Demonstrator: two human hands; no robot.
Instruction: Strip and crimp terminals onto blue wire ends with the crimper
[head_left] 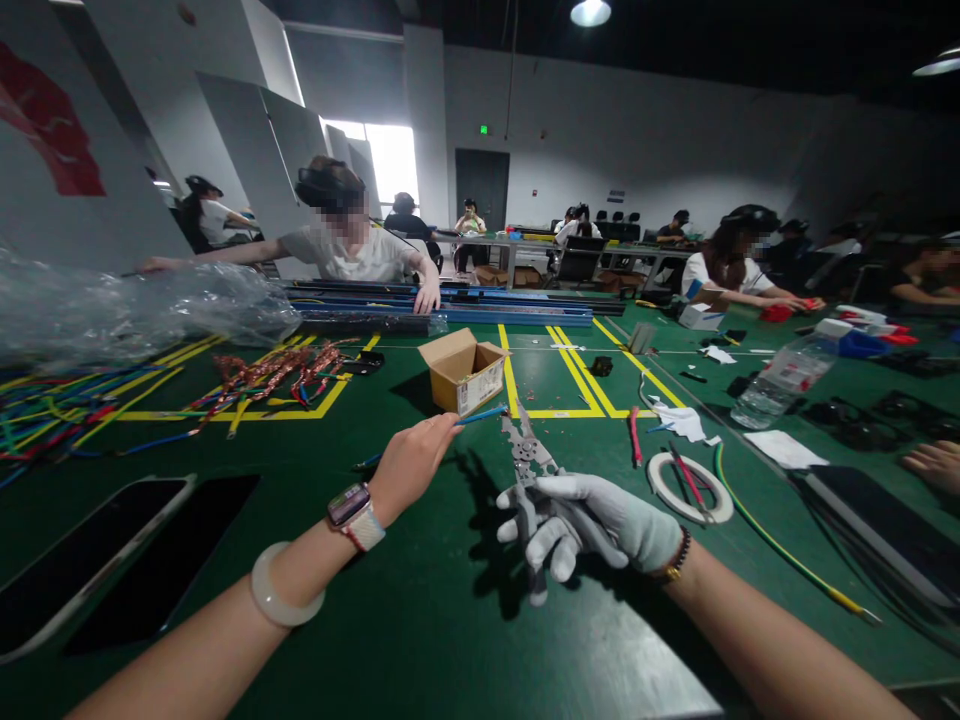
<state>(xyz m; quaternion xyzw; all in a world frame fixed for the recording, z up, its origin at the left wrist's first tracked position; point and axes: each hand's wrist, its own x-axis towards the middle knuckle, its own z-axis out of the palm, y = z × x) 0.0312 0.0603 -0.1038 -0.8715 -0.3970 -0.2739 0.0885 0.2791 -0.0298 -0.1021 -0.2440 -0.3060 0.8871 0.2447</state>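
Observation:
My bare left hand (415, 455) pinches a short blue wire (484, 414), whose free end points right toward the tool. My right hand (581, 520), in a pale grey glove, grips a pair of wire strippers (527, 455) by the handles. The jaws face up and away from me, slightly apart, close to the wire's tip; whether they touch it I cannot tell. Just beyond my left hand stands an open cardboard box (466, 375); its contents are hidden. Small copper-coloured scraps lie on the green table (420, 620) near the jaws.
Bundled bare copper wires (281, 370) and coloured cables (82, 415) lie at left, beside two dark phone-like slabs (165, 570). At right are a white tape roll (690, 487), a green-yellow wire (780, 555) and a plastic bottle (784, 380). Opposite, a person (360, 250) reaches over blue strips (517, 312).

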